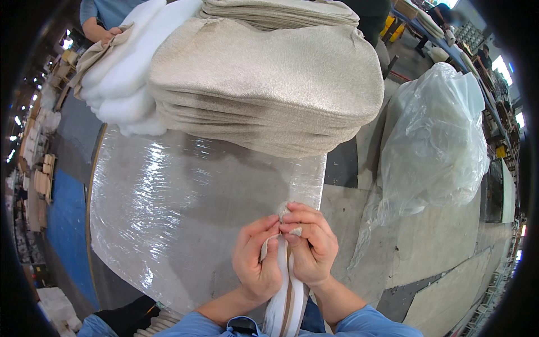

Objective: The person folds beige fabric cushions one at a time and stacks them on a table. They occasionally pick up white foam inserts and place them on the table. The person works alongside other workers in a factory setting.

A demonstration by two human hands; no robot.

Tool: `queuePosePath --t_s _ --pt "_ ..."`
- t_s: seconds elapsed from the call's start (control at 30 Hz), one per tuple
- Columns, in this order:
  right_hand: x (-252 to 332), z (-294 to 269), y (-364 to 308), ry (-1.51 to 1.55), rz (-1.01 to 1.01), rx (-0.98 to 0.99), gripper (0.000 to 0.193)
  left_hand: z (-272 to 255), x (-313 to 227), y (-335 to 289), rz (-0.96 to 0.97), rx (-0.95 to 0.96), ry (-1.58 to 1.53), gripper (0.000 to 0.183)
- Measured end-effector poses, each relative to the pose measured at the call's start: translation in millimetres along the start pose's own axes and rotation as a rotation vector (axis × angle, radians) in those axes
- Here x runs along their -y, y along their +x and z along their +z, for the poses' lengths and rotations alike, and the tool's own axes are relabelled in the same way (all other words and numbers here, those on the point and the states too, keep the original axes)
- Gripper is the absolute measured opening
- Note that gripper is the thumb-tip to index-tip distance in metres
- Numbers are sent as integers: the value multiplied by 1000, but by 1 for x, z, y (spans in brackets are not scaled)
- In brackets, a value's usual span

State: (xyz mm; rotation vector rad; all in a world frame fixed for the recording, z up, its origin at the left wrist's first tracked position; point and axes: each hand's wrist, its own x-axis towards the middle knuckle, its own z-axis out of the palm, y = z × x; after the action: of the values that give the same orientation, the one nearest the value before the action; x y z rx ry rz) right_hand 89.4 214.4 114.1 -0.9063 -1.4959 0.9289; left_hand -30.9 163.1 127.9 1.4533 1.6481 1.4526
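Note:
My left hand (258,259) and my right hand (310,247) meet near the front of the table. Fingertips of both hands pinch the edges of a beige fabric cover (284,212), whose small folds show between and above them. White padding (276,310) runs from below the hands down between my forearms, with a narrow brown strip (289,286) along its middle. How far the fabric goes down over the padding is hidden by my fingers.
A plastic-covered table (224,185) lies beneath. Beyond my hands stand a tall stack of beige fabric pieces (264,73) and white padding sheets (126,70). A co-worker's hand (111,35) holds fabric at the far left. A large clear plastic bag (435,135) sits on the right.

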Motion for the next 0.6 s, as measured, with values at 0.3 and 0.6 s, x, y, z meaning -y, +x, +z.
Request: queuePosePath --t_s 0.3,0.6 --pt "-12 -2 -16 136 -42 -93 9 10 8 -2 215 -100 -64 21" --pt "-6 -12 -27 164 -55 -41 6 -2 1 -11 263 -1 -61 17"
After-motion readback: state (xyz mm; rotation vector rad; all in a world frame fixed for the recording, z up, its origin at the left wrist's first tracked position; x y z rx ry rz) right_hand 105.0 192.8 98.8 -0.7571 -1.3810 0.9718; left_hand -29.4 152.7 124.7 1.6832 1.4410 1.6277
